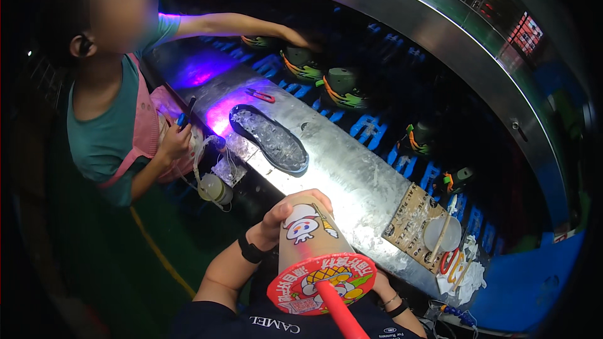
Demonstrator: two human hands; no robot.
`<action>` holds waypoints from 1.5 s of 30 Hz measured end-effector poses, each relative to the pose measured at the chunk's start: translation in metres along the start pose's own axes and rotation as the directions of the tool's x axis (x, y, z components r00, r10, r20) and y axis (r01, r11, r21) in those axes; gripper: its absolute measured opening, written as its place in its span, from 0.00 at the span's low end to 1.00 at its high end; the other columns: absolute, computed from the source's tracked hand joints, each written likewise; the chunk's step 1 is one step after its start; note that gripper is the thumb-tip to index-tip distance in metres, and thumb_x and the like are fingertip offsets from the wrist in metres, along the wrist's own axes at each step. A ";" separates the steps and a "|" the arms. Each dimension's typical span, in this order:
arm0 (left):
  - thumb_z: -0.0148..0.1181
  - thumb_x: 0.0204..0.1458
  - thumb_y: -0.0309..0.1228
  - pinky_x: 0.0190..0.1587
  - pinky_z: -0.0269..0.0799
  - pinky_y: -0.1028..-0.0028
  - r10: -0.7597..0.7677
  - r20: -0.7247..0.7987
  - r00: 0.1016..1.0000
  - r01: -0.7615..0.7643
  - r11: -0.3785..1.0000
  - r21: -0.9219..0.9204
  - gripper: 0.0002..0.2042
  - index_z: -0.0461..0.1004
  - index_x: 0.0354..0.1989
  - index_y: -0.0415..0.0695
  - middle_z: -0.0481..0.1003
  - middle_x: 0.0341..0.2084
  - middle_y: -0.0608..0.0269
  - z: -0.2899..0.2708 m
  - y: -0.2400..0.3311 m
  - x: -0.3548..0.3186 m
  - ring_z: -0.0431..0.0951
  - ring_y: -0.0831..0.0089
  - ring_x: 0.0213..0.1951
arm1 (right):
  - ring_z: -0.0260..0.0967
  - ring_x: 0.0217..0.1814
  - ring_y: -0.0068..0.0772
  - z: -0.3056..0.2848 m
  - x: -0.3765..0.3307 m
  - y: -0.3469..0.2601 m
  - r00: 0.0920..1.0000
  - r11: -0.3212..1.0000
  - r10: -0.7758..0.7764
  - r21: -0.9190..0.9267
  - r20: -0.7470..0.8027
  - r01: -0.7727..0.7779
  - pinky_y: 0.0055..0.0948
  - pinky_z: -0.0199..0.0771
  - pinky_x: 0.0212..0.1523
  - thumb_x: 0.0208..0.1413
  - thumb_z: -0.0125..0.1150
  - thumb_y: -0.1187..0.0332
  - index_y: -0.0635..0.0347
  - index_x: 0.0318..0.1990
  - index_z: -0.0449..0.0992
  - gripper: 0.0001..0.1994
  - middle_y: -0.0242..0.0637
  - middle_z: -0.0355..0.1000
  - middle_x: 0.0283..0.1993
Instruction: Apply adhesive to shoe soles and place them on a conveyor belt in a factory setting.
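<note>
My left hand point(269, 225) wraps round a tall drink cup point(295, 242) with a printed cartoon figure, just above the near edge of the metal bench. The cup tilts so that its red printed lid point(286, 290) faces me, and a thick red straw point(342, 311) sticks out of it. Of my right hand point(382, 285) only a little shows beside the lid. The cup covers its fingers, so whether they touch the cup is hidden. Beyond the cup, a dark shoe sole point(270, 140) covered in clear, crumpled bits lies on the bench point(333, 166).
Several black, green and orange shoes point(345, 88) stand along the dark conveyor. Red snips point(260, 95) lie by the sole. At right, a white bowl point(433, 229) with a brush sits on cardboard point(402, 216). A co-worker point(103, 132) at left reaches over the conveyor.
</note>
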State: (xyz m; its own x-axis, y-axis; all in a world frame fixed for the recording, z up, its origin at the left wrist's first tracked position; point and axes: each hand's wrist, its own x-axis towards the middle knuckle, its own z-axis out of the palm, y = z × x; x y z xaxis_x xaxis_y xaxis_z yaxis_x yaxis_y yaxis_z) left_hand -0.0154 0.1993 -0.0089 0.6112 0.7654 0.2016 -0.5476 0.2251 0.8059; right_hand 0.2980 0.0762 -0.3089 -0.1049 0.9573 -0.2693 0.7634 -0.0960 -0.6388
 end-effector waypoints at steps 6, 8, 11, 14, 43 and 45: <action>0.48 0.37 0.59 0.38 0.67 0.77 0.017 0.000 1.000 -0.017 1.000 -0.021 0.35 0.63 0.38 0.32 0.68 0.32 0.53 0.000 -0.001 0.001 0.71 0.71 0.35 | 0.65 0.20 0.45 -0.029 -0.004 -0.042 0.986 0.989 0.147 -0.039 0.074 -0.144 0.35 0.65 0.27 0.43 0.51 0.48 0.59 0.10 0.67 0.24 0.45 0.66 0.15; 0.48 0.36 0.59 0.38 0.67 0.77 0.017 -0.002 1.000 -0.017 1.000 -0.019 0.36 0.63 0.38 0.32 0.68 0.32 0.53 0.001 0.000 0.002 0.71 0.71 0.35 | 0.65 0.21 0.45 -0.027 -0.004 -0.039 0.983 0.987 0.157 -0.044 0.091 -0.153 0.35 0.65 0.28 0.43 0.51 0.47 0.58 0.10 0.67 0.24 0.45 0.66 0.15; 0.49 0.36 0.59 0.38 0.67 0.77 0.022 -0.008 1.000 -0.022 1.000 -0.003 0.36 0.63 0.38 0.32 0.68 0.32 0.53 0.004 0.004 0.005 0.71 0.70 0.35 | 0.66 0.22 0.45 -0.022 -0.001 -0.026 0.984 0.988 0.145 -0.065 0.103 -0.139 0.35 0.65 0.29 0.43 0.51 0.47 0.58 0.11 0.67 0.24 0.45 0.66 0.15; 0.51 0.35 0.59 0.38 0.68 0.77 0.028 -0.026 0.999 -0.028 0.999 0.018 0.36 0.63 0.39 0.32 0.69 0.32 0.53 0.004 0.007 0.002 0.72 0.70 0.35 | 0.66 0.23 0.45 -0.036 -0.003 -0.052 0.978 0.983 0.170 -0.089 0.119 -0.160 0.35 0.65 0.30 0.44 0.50 0.47 0.58 0.11 0.68 0.24 0.45 0.66 0.16; 0.53 0.33 0.60 0.35 0.70 0.77 0.167 -0.070 0.983 -0.160 0.982 0.101 0.39 0.64 0.40 0.32 0.70 0.30 0.52 0.002 0.027 0.006 0.74 0.70 0.32 | 0.64 0.18 0.45 -0.020 0.005 -0.027 0.991 0.993 0.120 -0.025 0.058 -0.119 0.35 0.64 0.26 0.43 0.52 0.49 0.59 0.09 0.67 0.24 0.44 0.63 0.12; 0.53 0.32 0.60 0.35 0.70 0.77 0.183 -0.072 0.980 -0.174 0.978 0.118 0.39 0.64 0.40 0.32 0.70 0.30 0.52 0.004 0.030 0.005 0.74 0.70 0.32 | 0.64 0.18 0.45 -0.027 0.004 -0.034 0.989 0.992 0.125 -0.023 0.081 -0.124 0.35 0.64 0.26 0.43 0.52 0.49 0.59 0.09 0.67 0.24 0.44 0.63 0.12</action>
State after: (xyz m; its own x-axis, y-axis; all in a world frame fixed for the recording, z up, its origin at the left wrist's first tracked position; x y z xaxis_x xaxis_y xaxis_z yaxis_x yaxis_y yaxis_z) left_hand -0.0266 0.2079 0.0188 0.4573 0.8353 0.3051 -0.5745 0.0156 0.8183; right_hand 0.2884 0.0910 -0.2686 -0.0594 0.9127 -0.4043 0.7849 -0.2075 -0.5839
